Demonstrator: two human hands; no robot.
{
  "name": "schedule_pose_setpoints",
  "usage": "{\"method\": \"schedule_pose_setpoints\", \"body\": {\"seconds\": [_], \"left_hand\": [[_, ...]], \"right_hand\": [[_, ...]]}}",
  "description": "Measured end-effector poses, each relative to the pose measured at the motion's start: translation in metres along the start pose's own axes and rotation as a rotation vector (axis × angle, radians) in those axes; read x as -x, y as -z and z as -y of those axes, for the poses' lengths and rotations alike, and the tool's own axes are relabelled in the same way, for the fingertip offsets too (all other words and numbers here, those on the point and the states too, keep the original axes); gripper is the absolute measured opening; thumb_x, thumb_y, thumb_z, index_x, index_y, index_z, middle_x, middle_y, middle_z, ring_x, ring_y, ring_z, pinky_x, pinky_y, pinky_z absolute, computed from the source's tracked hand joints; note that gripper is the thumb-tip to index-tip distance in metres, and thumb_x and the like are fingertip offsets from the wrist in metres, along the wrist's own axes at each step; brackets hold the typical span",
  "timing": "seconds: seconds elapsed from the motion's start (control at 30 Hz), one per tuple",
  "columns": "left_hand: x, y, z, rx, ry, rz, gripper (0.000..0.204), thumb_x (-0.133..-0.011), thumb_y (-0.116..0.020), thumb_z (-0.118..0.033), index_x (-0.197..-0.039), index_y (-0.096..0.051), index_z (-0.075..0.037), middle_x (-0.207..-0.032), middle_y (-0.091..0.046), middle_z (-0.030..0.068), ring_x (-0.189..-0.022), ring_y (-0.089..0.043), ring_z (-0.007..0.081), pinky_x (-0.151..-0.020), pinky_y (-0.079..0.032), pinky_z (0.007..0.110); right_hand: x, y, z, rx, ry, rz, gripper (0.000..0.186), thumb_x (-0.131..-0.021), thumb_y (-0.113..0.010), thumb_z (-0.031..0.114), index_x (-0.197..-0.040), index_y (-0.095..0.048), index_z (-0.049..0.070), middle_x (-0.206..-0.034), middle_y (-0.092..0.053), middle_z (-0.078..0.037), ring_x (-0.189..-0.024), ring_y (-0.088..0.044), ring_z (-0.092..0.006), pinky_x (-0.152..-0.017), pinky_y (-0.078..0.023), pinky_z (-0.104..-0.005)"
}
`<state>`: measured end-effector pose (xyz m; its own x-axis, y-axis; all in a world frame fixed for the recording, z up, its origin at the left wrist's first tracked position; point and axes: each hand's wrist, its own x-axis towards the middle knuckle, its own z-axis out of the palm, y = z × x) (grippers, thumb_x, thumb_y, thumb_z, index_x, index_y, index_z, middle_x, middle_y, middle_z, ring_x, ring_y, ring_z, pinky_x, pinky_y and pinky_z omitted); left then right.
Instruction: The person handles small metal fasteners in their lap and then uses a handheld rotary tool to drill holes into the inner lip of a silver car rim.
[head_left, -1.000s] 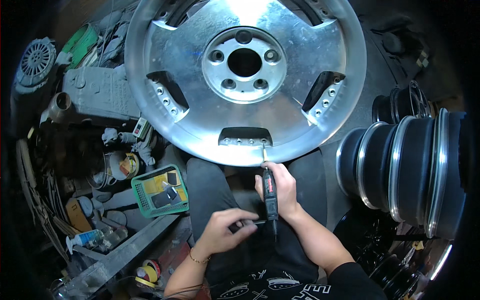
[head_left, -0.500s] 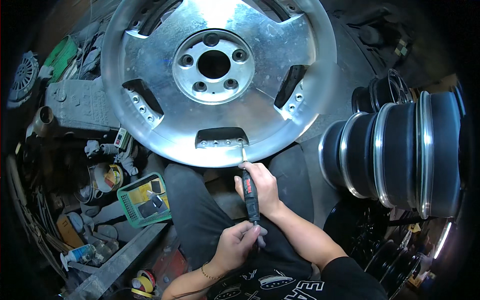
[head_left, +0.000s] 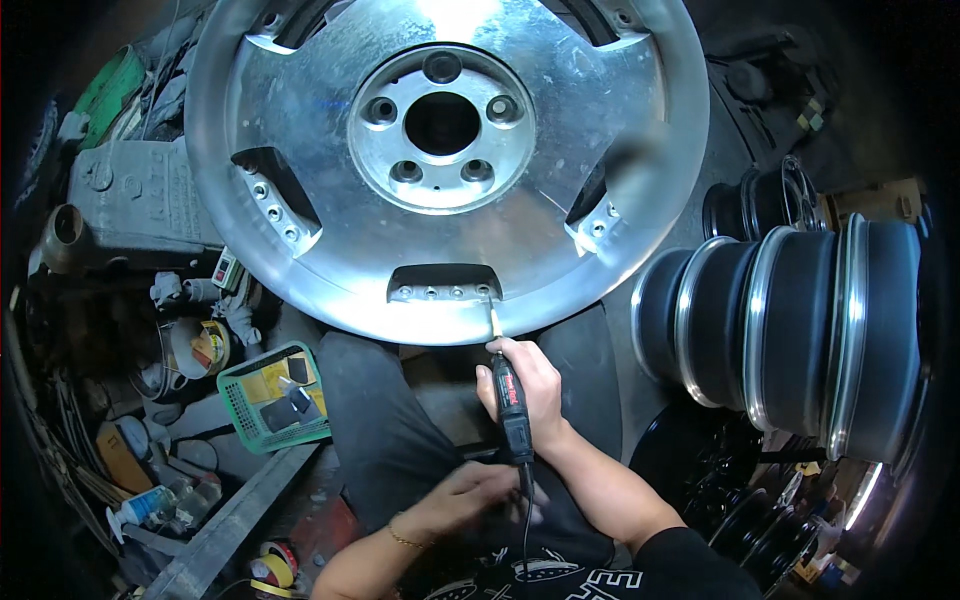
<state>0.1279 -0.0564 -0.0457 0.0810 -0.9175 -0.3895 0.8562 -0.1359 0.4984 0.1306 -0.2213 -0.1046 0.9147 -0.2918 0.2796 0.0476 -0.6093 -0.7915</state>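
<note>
A large silver wheel rim (head_left: pixel 330 215) fills the upper middle, with a round hub hole, bolt holes and cut-out windows around its edge. My right hand (head_left: pixel 538 388) is wrapped around a slim black rotary tool (head_left: pixel 514 418). The tool's thin tip touches or nearly touches the right end of the lowest window (head_left: pixel 442 276), beside a row of small holes. Below the tool's rear end is my left hand (head_left: pixel 475 492), its fingers smeared by motion near the black cord (head_left: pixel 527 515). Whether that hand grips the cord cannot be made out.
Several black rims with polished lips (head_left: pixel 775 320) stand in a row at the right. To the left lies a green basket (head_left: pixel 228 395) holding small items, next to a grey metal beam (head_left: pixel 235 515). Tools, bottles and tape rolls clutter the far left.
My left hand has come off the tool's rear end and moved slightly down and left. The rim appears larger in view. My right hand still holds the tool at the same window.
</note>
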Motion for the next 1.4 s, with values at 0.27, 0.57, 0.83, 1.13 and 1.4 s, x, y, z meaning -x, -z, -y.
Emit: {"method": "schedule_pose_setpoints", "body": {"seconds": [0.27, 0.57, 0.83, 1.13, 1.4], "left_hand": [[-0.041, 0.060, -0.042, -0.046, -0.350, -0.870, 0.029, -0.100, -0.051, -0.023, -0.081, -0.058, -0.001, -0.059, -0.051, 0.0024, -0.048, -0.048, 0.0104, -0.046, -0.041, 0.024], [-0.086, 0.086, -0.009, 0.193, -0.271, -0.520, 0.028, -0.101, -0.052, -0.021, -0.096, -0.067, 0.002, -0.078, -0.059, -0.0031, -0.072, -0.051, 0.0035, -0.065, -0.043, 0.021], [-0.094, 0.089, -0.013, 0.249, -0.274, -0.476, 0.026, -0.101, -0.051, -0.019, -0.094, -0.066, 0.001, -0.081, -0.060, -0.0028, -0.072, -0.052, 0.0035, -0.065, -0.044, 0.020], [-0.094, 0.094, -0.006, 0.195, -0.293, -0.479, 0.027, -0.102, -0.051, -0.019, -0.092, -0.066, 0.000, -0.078, -0.058, -0.0039, -0.069, -0.050, 0.0031, -0.062, -0.042, 0.020], [-0.084, 0.092, -0.017, 0.252, -0.237, -0.507, 0.027, -0.101, -0.051, -0.019, -0.094, -0.066, 0.002, -0.077, -0.058, -0.0032, -0.068, -0.049, 0.0029, -0.060, -0.041, 0.020]], "right_hand": [[-0.003, -0.002, 0.004, 0.014, -0.032, 0.005, 0.031, -0.071, -0.072, 0.002, -0.101, -0.061, -0.001, -0.077, -0.059, -0.014, -0.065, -0.060, -0.0278, -0.061, -0.050, -0.0349], [0.001, -0.004, 0.002, 0.061, -0.046, 0.016, 0.030, -0.073, -0.071, 0.004, -0.100, -0.061, -0.001, -0.078, -0.061, -0.015, -0.064, -0.060, -0.0282, -0.061, -0.050, -0.0348], [-0.003, -0.005, 0.002, 0.089, -0.135, 0.051, 0.034, -0.069, -0.073, 0.002, -0.100, -0.062, -0.001, -0.080, -0.063, -0.015, -0.069, -0.062, -0.0301, -0.064, -0.052, -0.0369], [-0.005, -0.007, 0.004, 0.115, -0.124, 0.060, 0.034, -0.070, -0.072, 0.001, -0.102, -0.061, -0.002, -0.081, -0.064, -0.015, -0.069, -0.063, -0.0290, -0.064, -0.052, -0.0358], [-0.006, -0.009, 0.002, 0.039, -0.134, 0.107, 0.033, -0.072, -0.072, 0.002, -0.103, -0.061, -0.002, -0.080, -0.063, -0.016, -0.069, -0.063, -0.0291, -0.064, -0.052, -0.0359]]}}
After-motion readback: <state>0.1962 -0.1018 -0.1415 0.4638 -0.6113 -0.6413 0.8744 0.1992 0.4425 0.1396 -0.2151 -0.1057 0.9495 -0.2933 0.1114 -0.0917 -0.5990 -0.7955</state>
